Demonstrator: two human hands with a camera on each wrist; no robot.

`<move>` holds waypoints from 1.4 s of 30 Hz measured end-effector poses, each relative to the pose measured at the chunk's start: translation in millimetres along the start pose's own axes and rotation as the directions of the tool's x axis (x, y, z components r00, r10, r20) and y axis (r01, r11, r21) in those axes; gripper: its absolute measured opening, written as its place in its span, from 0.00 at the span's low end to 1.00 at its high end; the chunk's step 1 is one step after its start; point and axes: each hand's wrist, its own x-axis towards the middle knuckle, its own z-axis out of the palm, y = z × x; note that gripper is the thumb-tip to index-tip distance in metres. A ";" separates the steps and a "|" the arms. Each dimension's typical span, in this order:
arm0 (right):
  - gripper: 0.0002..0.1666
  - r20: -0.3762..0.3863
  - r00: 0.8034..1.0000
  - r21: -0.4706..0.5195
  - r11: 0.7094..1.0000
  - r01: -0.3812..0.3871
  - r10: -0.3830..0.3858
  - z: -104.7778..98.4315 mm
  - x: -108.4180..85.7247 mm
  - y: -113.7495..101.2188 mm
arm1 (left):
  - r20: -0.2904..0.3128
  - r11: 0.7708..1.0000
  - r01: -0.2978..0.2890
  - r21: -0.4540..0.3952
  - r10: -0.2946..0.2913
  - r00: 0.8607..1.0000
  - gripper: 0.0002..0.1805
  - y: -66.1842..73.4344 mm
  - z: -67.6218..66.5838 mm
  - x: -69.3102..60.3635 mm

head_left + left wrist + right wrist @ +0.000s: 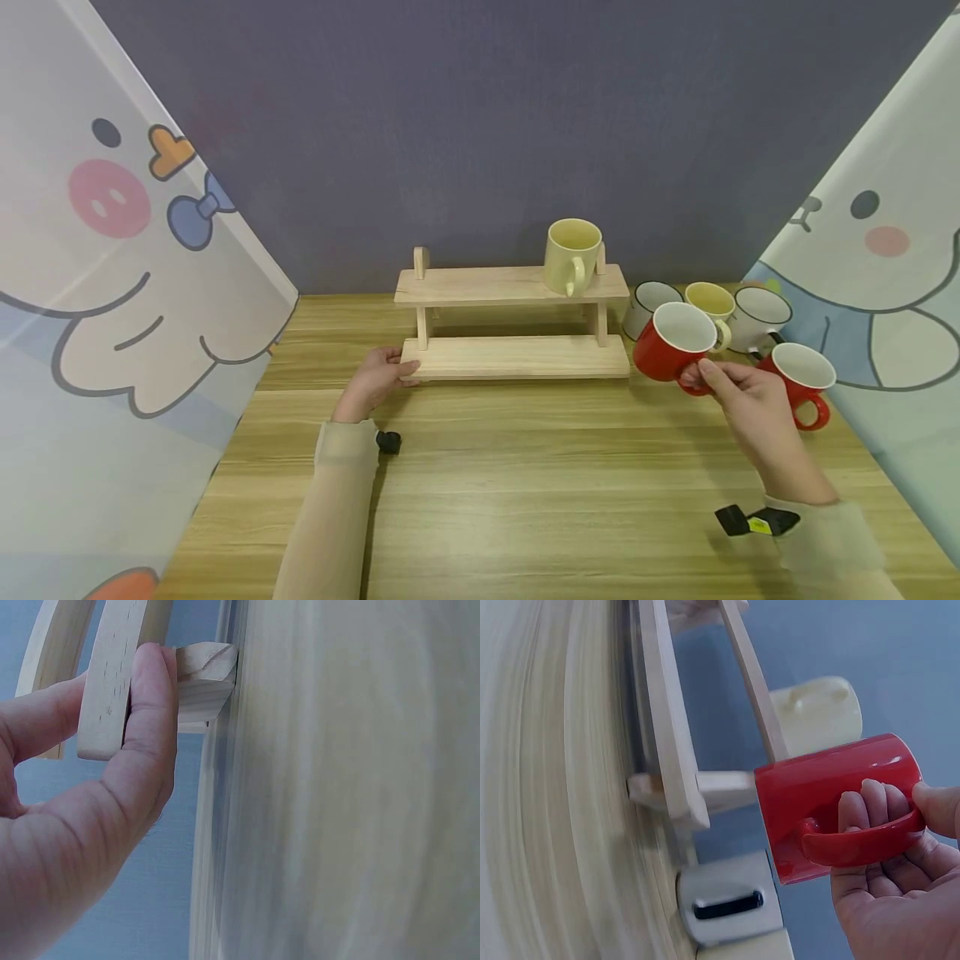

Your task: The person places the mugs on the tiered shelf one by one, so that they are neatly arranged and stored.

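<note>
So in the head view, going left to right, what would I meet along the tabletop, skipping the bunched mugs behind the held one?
Left hand, wooden shelf with the yellow mug toward its right end, held red mug, right hand, second red mug.

Glossy red mug point(810, 784), smooth unvarnished-looking wooden shelf point(517, 357), wood-grained tabletop point(540, 500), matt dark backdrop point(450, 125)

Long plain beige sleeves point(330, 500), black left wrist device point(388, 442), black right wrist device point(732, 520), yellow label point(760, 526) on it
</note>
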 end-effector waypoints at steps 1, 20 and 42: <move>0.25 0.004 1.000 -0.003 1.000 0.011 -0.011 3.0 0.5 -1.6 | -0.001 1.000 0.000 0.000 0.000 1.000 0.31 -0.2 -0.1 0.0; 0.19 0.152 0.985 0.175 0.983 0.055 -0.082 59.2 11.4 -28.2 | -0.016 1.000 0.001 0.007 -0.001 1.000 0.33 1.3 1.1 -1.3; 0.18 0.230 0.972 0.371 0.927 -0.046 -0.044 140.2 37.2 -78.6 | -0.007 1.000 -0.005 0.006 0.005 1.000 0.31 -0.1 1.0 -1.3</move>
